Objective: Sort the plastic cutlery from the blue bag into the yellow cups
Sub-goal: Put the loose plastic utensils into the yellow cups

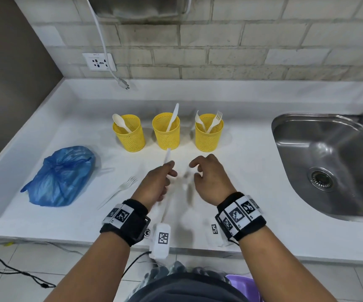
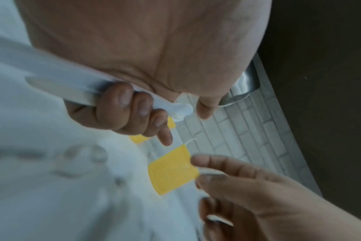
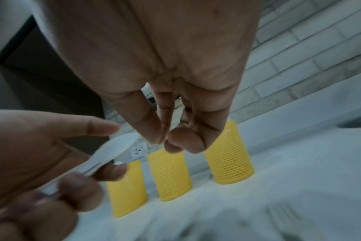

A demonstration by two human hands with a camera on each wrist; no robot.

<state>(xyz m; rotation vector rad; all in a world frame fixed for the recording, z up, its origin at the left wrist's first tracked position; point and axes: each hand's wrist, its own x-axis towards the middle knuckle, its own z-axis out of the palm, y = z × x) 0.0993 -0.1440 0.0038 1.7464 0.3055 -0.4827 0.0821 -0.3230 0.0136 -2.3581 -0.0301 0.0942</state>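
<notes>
The left hand (image 1: 157, 184) has its fingers (image 2: 122, 99) curled tight round a white plastic knife-like piece of cutlery (image 1: 167, 156). The handle end pokes out toward twelve o'clock, straight at the middle yellow mesh plastic cup (image 1: 166, 134). The blade trails back under the palm; motion blur makes it hard to be sure it is a knife. The right hand (image 1: 209, 179) hovers just at three o'clock of the left. Its fingers are loosely bent and nothing is clearly held, though a pale sliver near its fingertips in the left wrist view cannot be made out.

Out from the hands, three cups stand in a row at twelve o'clock on the white countertop (image 1: 252, 171). The middle one holds a white plastic knife (image 1: 173, 117). The left yellow mesh cup (image 1: 129, 136) carries a cream plastic spoon (image 1: 120, 122). The right yellow mesh cup (image 1: 209, 135) has a white plastic fork (image 1: 215, 120) and another white piece beside it.

At nine o'clock of the left hand a loose white plastic fork (image 1: 121, 189) lies flat on the counter. Further that way sits the crumpled blue plastic bag (image 1: 60, 175). Off at three o'clock is the steel sink (image 1: 296, 162).
</notes>
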